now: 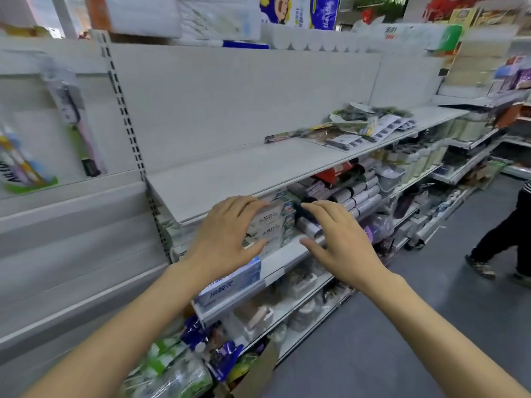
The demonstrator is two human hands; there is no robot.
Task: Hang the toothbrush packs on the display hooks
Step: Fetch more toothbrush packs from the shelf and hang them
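Both hands hovering before the shelves, holding nothing: left hand (227, 234) grip open, fingers spread; right hand (339, 239) grip open too. Toothbrush packs (359, 124) lying heaped on the upper shelf (230, 173), far right. Two packs (73, 122) hanging on the left panel.

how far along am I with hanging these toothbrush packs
Done: two packs already hang on the left panel. In hand: nothing; your left hand and right hand are open, in front of the stacked boxes. Left: the pile of packs lying on the upper shelf.
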